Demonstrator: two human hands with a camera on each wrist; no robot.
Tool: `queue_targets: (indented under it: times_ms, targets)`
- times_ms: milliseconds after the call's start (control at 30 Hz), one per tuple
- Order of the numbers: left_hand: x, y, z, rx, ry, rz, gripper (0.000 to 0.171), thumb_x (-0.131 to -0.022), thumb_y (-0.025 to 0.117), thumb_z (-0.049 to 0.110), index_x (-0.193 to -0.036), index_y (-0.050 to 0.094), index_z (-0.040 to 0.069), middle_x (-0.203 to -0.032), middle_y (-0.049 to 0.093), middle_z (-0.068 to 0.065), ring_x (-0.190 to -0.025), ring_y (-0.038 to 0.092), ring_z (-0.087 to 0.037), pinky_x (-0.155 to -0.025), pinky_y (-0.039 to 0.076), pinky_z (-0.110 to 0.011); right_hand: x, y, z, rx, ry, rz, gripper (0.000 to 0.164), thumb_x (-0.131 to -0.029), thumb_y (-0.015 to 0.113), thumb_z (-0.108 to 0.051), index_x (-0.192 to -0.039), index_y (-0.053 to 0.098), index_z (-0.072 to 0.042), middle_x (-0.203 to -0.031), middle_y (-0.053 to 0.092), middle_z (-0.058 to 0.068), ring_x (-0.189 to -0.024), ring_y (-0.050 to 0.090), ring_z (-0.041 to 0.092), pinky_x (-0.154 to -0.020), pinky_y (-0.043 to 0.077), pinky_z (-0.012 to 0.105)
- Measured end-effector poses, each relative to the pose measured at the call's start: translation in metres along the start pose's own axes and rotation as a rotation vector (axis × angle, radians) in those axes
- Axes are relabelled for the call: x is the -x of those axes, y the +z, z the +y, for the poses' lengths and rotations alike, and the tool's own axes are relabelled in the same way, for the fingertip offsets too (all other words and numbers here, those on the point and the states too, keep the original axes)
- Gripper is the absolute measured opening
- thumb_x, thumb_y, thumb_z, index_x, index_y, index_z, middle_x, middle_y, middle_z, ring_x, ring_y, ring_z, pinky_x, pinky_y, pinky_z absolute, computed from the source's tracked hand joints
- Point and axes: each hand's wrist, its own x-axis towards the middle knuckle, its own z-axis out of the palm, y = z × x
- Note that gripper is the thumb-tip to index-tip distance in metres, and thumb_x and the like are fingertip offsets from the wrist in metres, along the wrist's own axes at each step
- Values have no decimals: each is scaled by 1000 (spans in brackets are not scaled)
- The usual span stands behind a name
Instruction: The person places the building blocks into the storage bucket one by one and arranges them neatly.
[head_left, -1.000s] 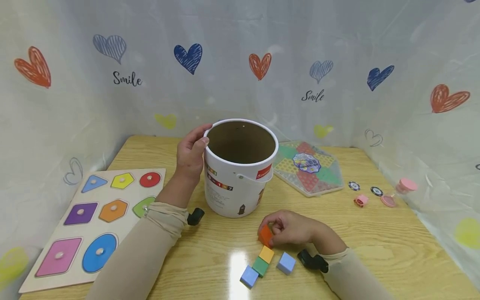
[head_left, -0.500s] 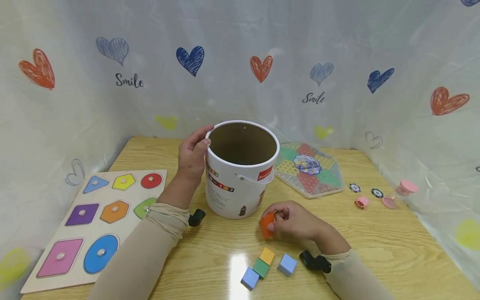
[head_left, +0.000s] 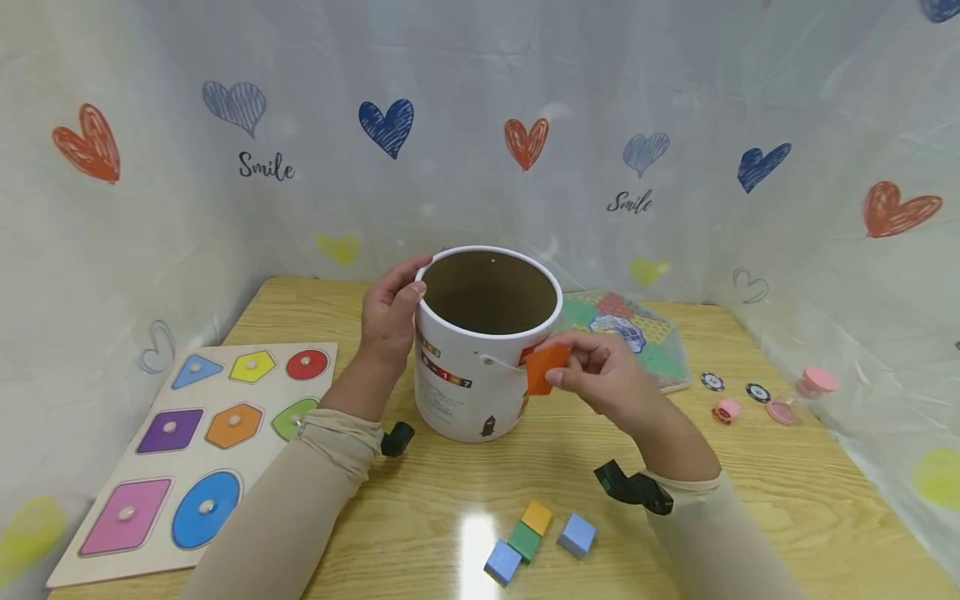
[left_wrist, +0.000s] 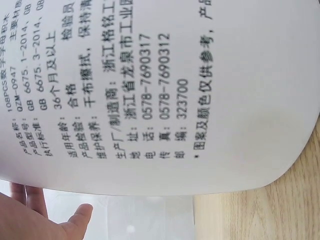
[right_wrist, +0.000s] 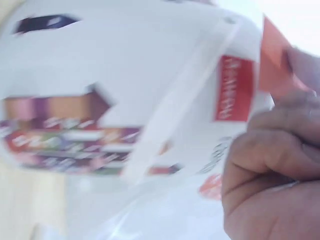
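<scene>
A white bucket point(head_left: 457, 400) with printed sides stands on the table, its opening facing up. My left hand point(head_left: 386, 321) holds its left rim; in the left wrist view the printed wall point(left_wrist: 150, 100) hides part of the fingers. My right hand point(head_left: 607, 375) pinches an orange block point(head_left: 546, 369) beside the bucket's right side, below the rim and off the table. The right wrist view shows the block point(right_wrist: 275, 60) blurred between fingers and thumb. Closer on the table lie a yellow block point(head_left: 536, 517), a green block point(head_left: 524, 542), a blue block point(head_left: 502, 562) and another blue block point(head_left: 577, 535).
A shape-puzzle board point(head_left: 187, 458) with knobbed pieces lies at the left. Behind the right hand is a flat hexagonal case point(head_left: 660, 350). Several small items, among them a black-and-white chip point(head_left: 712, 382) and a pink toy point(head_left: 726, 410), lie at the right.
My right hand has lifted the orange block from beside the yellow block and carried it up and away to the bucket's right side. The left hand keeps hold of the rim.
</scene>
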Motion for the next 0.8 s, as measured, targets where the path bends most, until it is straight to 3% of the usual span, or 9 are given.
queue_targets:
  times_ms: [133,300,533,800]
  targets:
    - [0,0,0,8,-1,-3,39,-89,50,21,-125,61,10,-120,59,-13,-110,51,-25,-93,41,-41,-17,5,-12,-27,-159,182,27,-86,59,6,-113,61,3,-58,44,2,-41,29,14,-35,23,28]
    - [0,0,-1,12,-7,-7,40,-89,50,21,-126,60,10,-121,59,-12,-111,51,-25,-94,41,-41,-35,10,-14,87,-178,370,24,-84,65,0,-109,65,-2,-61,46,3,-48,33,15,-40,27,26]
    - [0,1,-1,8,-23,-11,40,-89,51,22,-126,61,12,-123,58,-11,-112,50,-25,-95,40,-44,-47,9,-9,138,-188,411,24,-84,67,-3,-108,66,0,-57,43,4,-48,33,16,-41,25,27]
    - [0,-1,-2,-8,-31,2,39,-89,51,23,-125,62,14,-122,59,-9,-112,51,-24,-95,40,-44,-38,7,2,53,-144,333,43,-89,59,-3,-131,51,0,-51,39,3,-37,26,14,-34,21,31]
